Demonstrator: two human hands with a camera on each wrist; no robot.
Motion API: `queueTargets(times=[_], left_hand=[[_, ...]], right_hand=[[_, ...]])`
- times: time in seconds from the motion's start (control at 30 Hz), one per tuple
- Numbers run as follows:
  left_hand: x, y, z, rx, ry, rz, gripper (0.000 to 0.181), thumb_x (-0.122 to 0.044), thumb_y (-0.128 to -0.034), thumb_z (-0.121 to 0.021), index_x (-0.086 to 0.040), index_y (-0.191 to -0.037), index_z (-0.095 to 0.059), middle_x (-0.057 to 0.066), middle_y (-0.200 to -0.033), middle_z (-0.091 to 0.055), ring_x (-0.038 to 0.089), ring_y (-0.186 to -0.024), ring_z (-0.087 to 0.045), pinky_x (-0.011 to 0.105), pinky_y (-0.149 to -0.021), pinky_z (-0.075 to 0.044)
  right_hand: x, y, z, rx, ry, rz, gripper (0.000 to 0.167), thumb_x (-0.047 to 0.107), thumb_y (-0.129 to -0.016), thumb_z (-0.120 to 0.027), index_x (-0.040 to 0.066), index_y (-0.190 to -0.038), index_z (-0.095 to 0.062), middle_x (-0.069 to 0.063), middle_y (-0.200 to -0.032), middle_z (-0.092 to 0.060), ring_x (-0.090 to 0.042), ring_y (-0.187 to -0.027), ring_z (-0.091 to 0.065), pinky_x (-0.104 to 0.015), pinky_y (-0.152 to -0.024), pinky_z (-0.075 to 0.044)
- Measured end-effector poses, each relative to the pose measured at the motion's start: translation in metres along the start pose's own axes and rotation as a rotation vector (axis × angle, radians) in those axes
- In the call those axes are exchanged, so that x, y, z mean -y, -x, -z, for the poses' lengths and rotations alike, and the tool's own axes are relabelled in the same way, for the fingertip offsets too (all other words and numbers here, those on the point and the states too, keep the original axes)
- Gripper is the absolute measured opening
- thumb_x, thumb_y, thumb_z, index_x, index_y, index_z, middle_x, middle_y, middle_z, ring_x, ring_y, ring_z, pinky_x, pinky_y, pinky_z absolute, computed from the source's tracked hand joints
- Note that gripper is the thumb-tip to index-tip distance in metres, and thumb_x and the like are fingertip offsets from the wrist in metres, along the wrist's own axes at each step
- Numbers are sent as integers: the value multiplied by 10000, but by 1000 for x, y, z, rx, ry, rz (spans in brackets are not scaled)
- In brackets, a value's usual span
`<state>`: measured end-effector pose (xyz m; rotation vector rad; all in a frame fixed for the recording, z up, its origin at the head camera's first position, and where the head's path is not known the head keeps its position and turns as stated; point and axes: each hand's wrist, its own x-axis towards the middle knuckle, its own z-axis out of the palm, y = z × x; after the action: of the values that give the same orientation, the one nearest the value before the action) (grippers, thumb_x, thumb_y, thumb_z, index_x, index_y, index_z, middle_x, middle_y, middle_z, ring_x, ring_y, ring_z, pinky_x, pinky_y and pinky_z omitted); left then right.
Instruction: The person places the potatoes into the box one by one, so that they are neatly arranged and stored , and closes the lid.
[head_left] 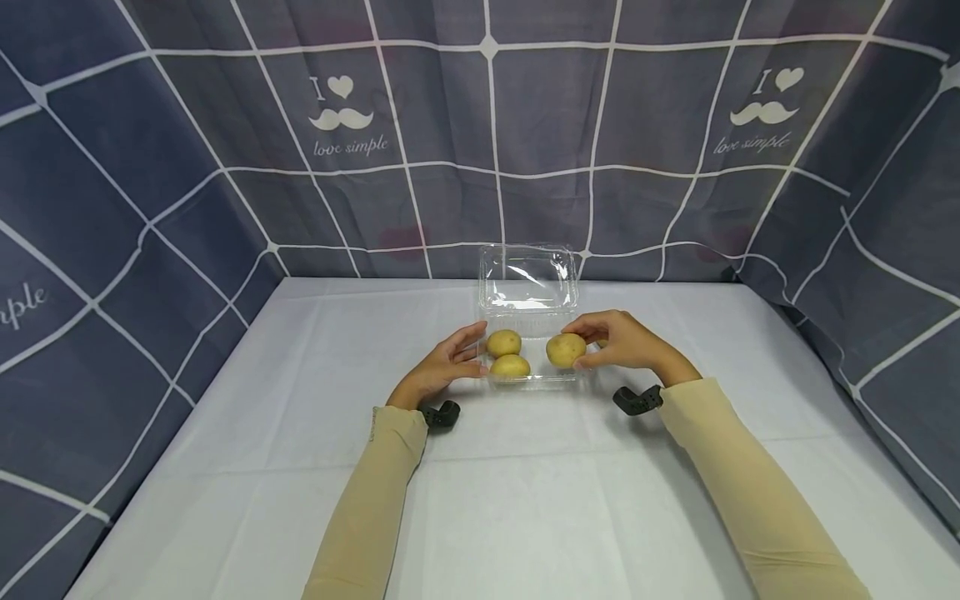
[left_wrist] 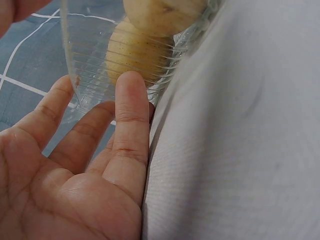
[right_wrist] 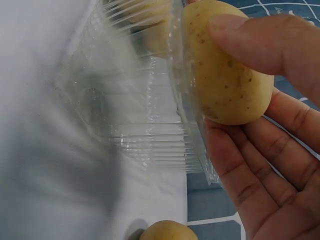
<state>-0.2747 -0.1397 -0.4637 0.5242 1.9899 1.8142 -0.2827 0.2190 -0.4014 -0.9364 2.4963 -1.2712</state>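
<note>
lid stands open, two potatoes boxed, right grip pinching a third, left grip spread, fourth remaining on worktop.

Container from head and wrists

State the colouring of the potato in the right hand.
The potato is yellow with small brown specks, clearest in the right wrist view.

We count four potatoes: two at left in one clear plastic clamshell, one in the right hand, one farther right. Plus one left hand, two beige sleeves, two black wrist devices.
</note>
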Motion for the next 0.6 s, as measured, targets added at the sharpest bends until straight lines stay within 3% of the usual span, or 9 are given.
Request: queueTargets(times=[0.27, 0.6], left_hand=[[0, -1, -1, 0, 11, 5, 907, -12, -947, -736, -115, -1723, -279, 128, -1785, -240, 370, -1617, -293, 499, -1310, -277], [0, -1, -1, -4, 12, 9, 913, -5, -938, -737, -116, -1722, -284, 115, -1784, -245, 356, -1617, -299, 497, -1310, -279]], right_hand=[[-1, -11, 2, 88, -6, 17, 475, -68, -829, -870, -108, -1277, -718, -213, -1235, -748, -321, -1096, -752, -358, -996, -612], [3, -21, 5, 200, 28, 27, 488, -69, -832, -871, -121, -1288, -705, -230, -1254, -743, -400, -1160, -735, -467, -1045, -593]])
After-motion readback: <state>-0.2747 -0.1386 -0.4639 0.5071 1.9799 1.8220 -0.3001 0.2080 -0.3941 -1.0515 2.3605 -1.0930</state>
